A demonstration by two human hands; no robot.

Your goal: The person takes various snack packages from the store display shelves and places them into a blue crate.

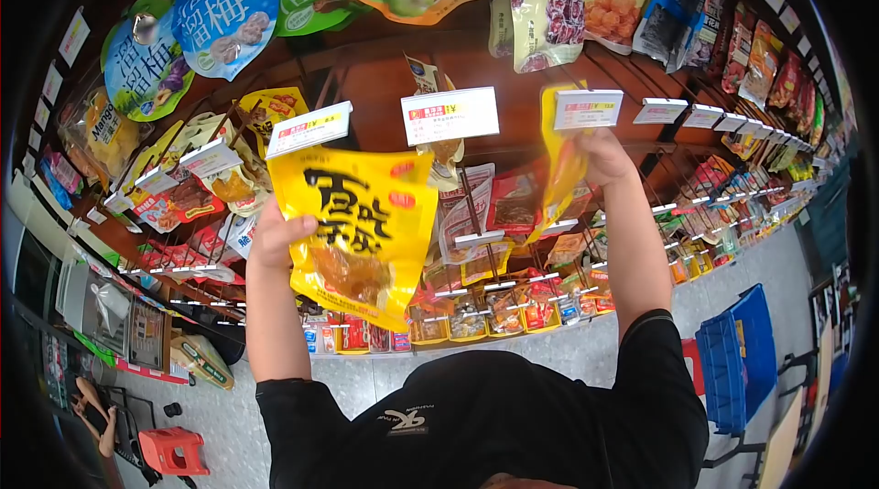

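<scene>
My left hand (pixel 276 234) grips a yellow snack bag (pixel 355 223) by its left edge, thumb in front. Large black characters and a picture of brown food mark the bag's face, which is turned toward me. My right hand (pixel 604 157) is raised to a hook and closed on a second yellow snack bag (pixel 557 168), seen nearly edge-on and slightly blurred. A white price tag (pixel 589 110) at the hook's end covers part of this bag, and some fingertips are hidden. Between the two hands, another price tag (pixel 449 116) fronts a hook with a narrow pack (pixel 447 159).
Blue plum bags (pixel 225 15) and a dried-fruit pouch (pixel 547 8) hang above. Hooks with tags jut out on both sides. Lower shelves hold small packs in yellow bins (pixel 430 329). On the floor are a red stool (pixel 174 450) and, at right, a blue basket (pixel 732 361).
</scene>
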